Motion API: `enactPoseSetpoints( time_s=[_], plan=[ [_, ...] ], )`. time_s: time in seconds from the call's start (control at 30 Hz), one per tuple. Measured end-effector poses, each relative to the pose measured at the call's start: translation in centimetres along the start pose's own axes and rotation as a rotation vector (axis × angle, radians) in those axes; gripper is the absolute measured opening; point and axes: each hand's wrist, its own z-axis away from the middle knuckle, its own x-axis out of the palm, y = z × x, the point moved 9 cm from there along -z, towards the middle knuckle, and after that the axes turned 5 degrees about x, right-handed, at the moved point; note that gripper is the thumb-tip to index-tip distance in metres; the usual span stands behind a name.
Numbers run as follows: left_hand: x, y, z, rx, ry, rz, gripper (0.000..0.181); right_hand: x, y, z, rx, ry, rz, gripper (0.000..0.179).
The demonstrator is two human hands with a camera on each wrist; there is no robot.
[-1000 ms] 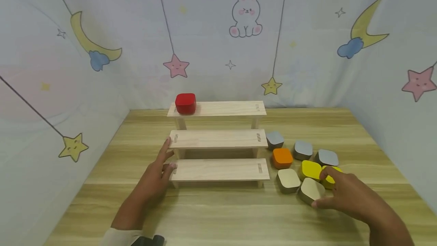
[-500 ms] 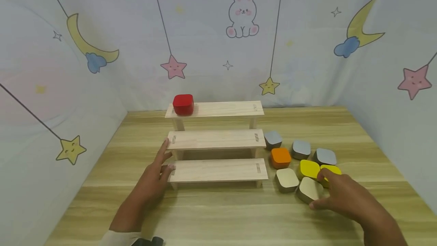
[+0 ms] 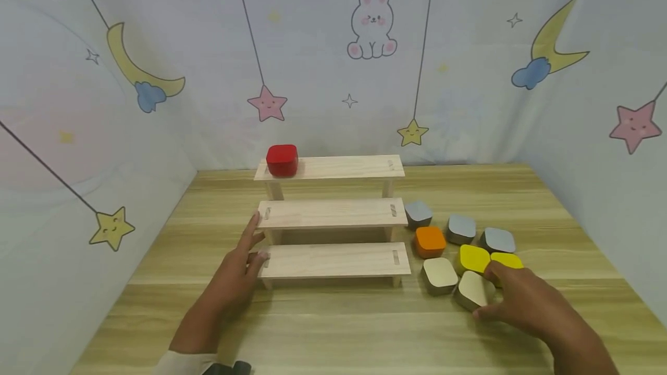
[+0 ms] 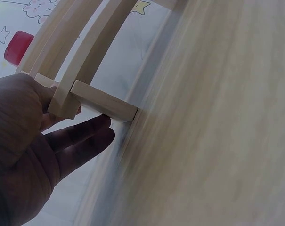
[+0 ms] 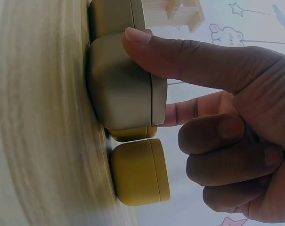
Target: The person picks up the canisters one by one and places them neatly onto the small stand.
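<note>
Cream box point(image 3: 473, 289) stands on the desk point(image 3: 333, 328), to the right of the wooden stand point(image 3: 333, 213), pinched between thumb and index finger of my right hand point(image 3: 526, 302); the other three fingers curl clear of it. A seam runs near its top, so if that is a loose lid, a high grip could part it from the base. Its smooth, rounded sides could also slip if I squeeze unevenly. The second cream box point(image 3: 440, 274) and yellow box point(image 3: 474, 258) crowd it closely; dragging sideways could shove them. My left hand point(image 3: 237, 274) rests with fingers spread against the stand's left end; pressing too hard there might shift it and unsettle the red box point(image 3: 282, 160) on top. My index fingertip's contact is hidden, my knuckles cover part of the other yellow box point(image 3: 506, 260), and I can't make out whether anything is inside.
</note>
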Motion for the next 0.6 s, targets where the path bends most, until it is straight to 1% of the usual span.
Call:
enactPoseSetpoints(
  time_s=[0.13,0.3,0.5,0.6],
  plan=[
    [0.1,-0.03,-0.01,-0.008,-0.003,-0.001,0.093,0.19,-0.08,-0.22,-0.009,-0.007,0.01,0.06],
    [0.11,0.03,0.01,-0.016,-0.007,-0.003,0.093,0.02,-0.28,-0.32,-0.026,0.009,0.017,0.059],
    [0.04,0.11,0.07,-0.007,-0.002,0.002,0.092,-0.13,-0.61,-0.06,-0.081,0.006,-0.014,0.059],
    [0.03,0.02,0.01,-0.012,-0.001,0.005,0.092,-0.29,-0.48,0.15,-0.084,-0.005,-0.04,0.061]
  ],
)
